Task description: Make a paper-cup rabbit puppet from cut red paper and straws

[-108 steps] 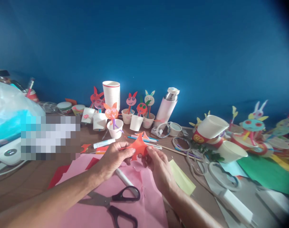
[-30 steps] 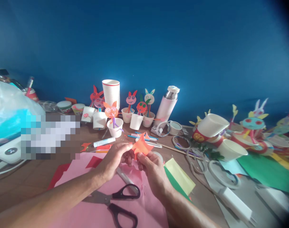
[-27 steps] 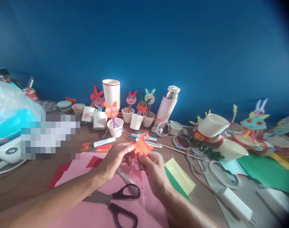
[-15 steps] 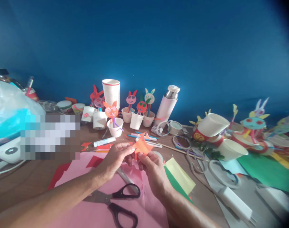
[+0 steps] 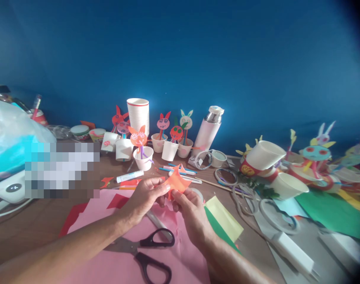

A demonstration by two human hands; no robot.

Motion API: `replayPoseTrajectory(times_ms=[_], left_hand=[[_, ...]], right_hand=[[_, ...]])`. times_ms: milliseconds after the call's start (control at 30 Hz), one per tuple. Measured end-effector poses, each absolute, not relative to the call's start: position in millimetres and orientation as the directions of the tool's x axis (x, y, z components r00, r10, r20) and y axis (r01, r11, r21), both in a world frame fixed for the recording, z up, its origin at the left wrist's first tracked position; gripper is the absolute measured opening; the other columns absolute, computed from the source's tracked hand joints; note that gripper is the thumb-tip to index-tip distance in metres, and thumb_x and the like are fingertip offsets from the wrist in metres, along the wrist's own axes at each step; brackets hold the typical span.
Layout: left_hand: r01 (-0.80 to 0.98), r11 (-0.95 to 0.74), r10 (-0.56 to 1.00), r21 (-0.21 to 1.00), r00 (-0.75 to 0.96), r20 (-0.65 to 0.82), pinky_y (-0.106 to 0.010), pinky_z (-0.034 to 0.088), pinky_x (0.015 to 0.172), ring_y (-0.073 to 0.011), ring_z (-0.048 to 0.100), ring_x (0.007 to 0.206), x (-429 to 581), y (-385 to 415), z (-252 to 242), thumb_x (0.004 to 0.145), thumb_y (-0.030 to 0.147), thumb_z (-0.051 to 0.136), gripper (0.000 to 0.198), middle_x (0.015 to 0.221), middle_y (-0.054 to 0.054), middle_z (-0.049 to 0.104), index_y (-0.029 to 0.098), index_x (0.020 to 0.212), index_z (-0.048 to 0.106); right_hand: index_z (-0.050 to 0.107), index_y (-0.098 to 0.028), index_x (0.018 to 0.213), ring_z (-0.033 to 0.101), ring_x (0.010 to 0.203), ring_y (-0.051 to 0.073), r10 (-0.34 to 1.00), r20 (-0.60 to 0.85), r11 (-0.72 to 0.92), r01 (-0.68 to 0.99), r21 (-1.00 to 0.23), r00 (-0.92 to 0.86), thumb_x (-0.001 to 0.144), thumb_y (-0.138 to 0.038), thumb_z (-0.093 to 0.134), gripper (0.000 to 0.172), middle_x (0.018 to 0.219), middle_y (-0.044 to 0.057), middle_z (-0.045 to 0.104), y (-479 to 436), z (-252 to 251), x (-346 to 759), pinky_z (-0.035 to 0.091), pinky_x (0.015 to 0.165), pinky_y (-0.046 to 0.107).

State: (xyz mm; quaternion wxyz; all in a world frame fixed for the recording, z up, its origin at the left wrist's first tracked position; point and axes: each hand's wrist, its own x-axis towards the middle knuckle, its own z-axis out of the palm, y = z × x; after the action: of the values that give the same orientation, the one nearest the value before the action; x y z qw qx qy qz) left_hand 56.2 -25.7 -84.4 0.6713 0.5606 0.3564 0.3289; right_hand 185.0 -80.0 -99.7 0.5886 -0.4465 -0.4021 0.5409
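Far left of the grips: plastic bag (image 5: 12, 122) and a white device (image 5: 10, 190), likely parked there as not in use. Nearer, just left and beyond the left grip: capped white tube (image 5: 130, 176) lying on the surface (image 5: 24, 232), within easy reach. Paper-face cups (image 5: 143, 159) stand beyond the grips, out of the hands' way. Left grip (image 5: 143, 197): thumb on top, fingers curled beneath, pinched on the left edge of the orange paper cutout (image 5: 179, 182). Pink sheet (image 5: 186, 262) lies under the hands, maybe as a work mat. Scissors (image 5: 134, 248) lie on it, on the near side of the grips, handles spread; loops toward the right, probably for quick pickup. Cutout itself is up off the sheet, between the two grips, points facing away; edge hold probably keeps thin paper flat. Right grip (image 5: 193, 211): thumb pressed on cutout's lower edge, fingers folded behind, no gap visible. Both forearms angle inward from the near corners, wrists close together. Just right of the right grip: yellow paper (image 5: 224, 219) over green. Far right: white charger (image 5: 295, 253), seemingly set aside.
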Motion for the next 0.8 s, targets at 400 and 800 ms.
replayPoseTrajectory(times_ms=[400, 800], left_hand=[[-0.003, 0.13, 0.881, 0.991, 0.458, -0.115, -0.021, 0.038, 0.052, -0.0091, 0.047, 0.051, 58.6, -27.9, -85.9, 0.074, 0.025, 0.056, 0.014, 0.055, 0.002, 0.055, 0.013, 0.07, 0.061], [-0.031, 0.225, 0.887, 0.974, 0.42, -0.192, -0.021, 0.04, 0.05, -0.008, 0.045, 0.047, 57.9, -26.4, -78.6, 0.069, 0.024, 0.059, 0.012, 0.053, 0.002, 0.055, 0.013, 0.064, 0.06]], right_hand=[[0.055, -0.016, 0.067, 0.037, 0.054, 0.01, 0.996, 0.027, 0.049, -0.293, -0.955, 0.079, 0.08, -0.03, 0.055, 0.019, 0.057, -0.003, 0.047, -80.3, -99.2, 183.3, 0.029, 0.053, 0.022], [0.055, -0.015, 0.07, 0.039, 0.052, 0.009, 0.997, -0.042, -0.017, -0.319, -0.948, 0.071, 0.075, -0.032, 0.061, 0.019, 0.059, -0.003, 0.051, -80.3, -98.9, 180.6, 0.031, 0.052, 0.021]])
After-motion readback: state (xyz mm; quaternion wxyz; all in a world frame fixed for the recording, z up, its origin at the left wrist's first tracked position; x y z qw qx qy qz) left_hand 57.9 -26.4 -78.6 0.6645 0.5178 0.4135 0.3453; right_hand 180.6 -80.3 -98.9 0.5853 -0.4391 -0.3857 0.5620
